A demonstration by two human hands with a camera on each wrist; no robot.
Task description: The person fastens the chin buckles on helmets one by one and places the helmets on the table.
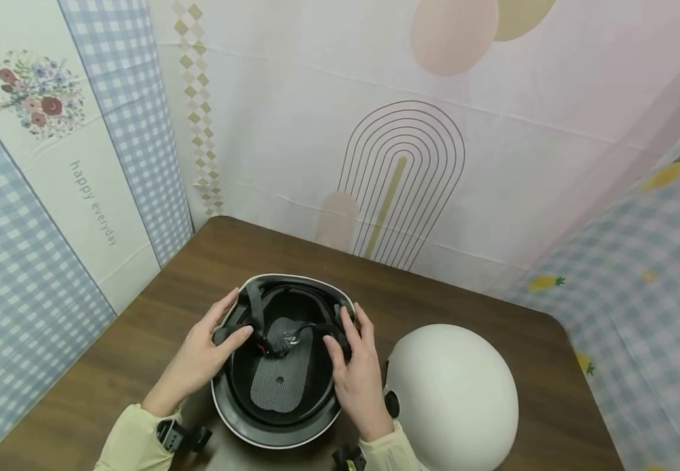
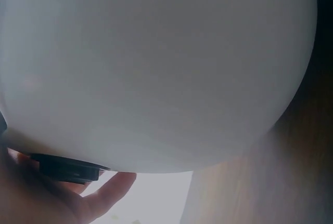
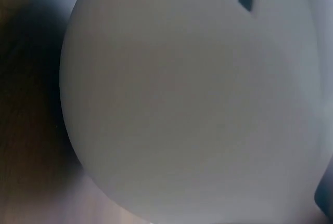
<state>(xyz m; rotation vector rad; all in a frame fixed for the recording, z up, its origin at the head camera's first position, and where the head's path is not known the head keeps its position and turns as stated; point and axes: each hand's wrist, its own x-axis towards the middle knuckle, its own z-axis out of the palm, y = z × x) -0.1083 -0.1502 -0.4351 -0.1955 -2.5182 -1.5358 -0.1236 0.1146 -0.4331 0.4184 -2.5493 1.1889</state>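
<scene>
An upturned white helmet (image 1: pixel 275 437) with a black lining (image 1: pixel 278 383) sits on the wooden table, its open side facing up. My left hand (image 1: pixel 201 350) grips its left rim, thumb over the edge and fingers outside. On the opposite rim, my right hand (image 1: pixel 357 373) holds on with its thumb inside. Black straps (image 1: pixel 255 307) and a bit of clear plastic (image 1: pixel 286 341) lie within the helmet. In the left wrist view, the smooth white shell (image 2: pixel 166 68) fills most of the picture, with fingers (image 2: pixel 112 195) below a black side piece (image 2: pixel 67 168). The right wrist view shows a white shell (image 3: pixel 182 115) with small vents.
A second white helmet (image 1: pixel 454 396) stands dome up to the right, close beside my right wrist. The brown table (image 1: pixel 257 245) has rounded back corners. Patterned cloths (image 1: pixel 281 131) hang behind it and at both sides.
</scene>
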